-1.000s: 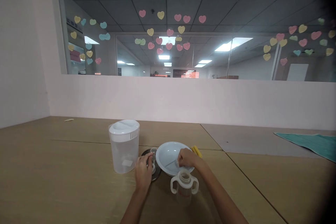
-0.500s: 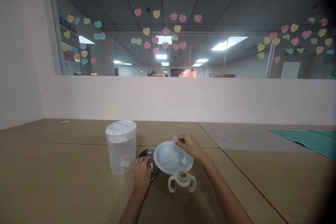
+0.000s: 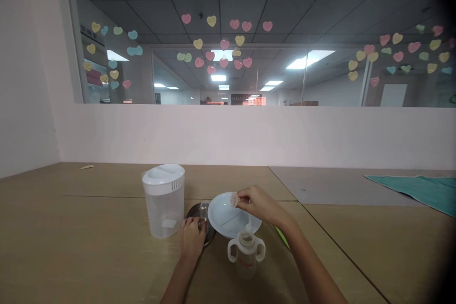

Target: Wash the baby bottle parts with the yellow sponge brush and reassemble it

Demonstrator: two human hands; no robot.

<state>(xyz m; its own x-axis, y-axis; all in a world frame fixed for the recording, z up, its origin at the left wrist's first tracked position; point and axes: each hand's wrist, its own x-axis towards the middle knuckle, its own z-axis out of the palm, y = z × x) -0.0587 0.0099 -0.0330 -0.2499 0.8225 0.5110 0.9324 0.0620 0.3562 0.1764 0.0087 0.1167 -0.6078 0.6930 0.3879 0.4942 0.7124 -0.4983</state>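
Observation:
In my right hand [image 3: 258, 202] a small round translucent bottle part [image 3: 234, 199] is pinched by its edge, above a white bowl [image 3: 219, 218]. A thin straw with a white weighted end [image 3: 249, 227] hangs below the hand; its top is hidden. In front of the bowl stands an uncapped clear baby bottle [image 3: 246, 266] with two white handles. My left hand [image 3: 192, 238] has its fingers curled over a dark metal plate [image 3: 209, 242], closed around something mostly hidden. Beyond those fingers a clear cap-like piece [image 3: 204, 208] sits on the plate.
A translucent plastic jug [image 3: 164, 218] with a white lid stands left of the plate. A bright green edge [image 3: 282, 236] shows beside my right forearm. A teal cloth [image 3: 420, 187] lies far right. A white wall [image 3: 228, 133] with a window rises behind the table.
My right hand has moved slightly left and down, turning the round part so its face shows more. The weighted straw end hangs lower, behind the bottle's mouth. My left hand has barely shifted.

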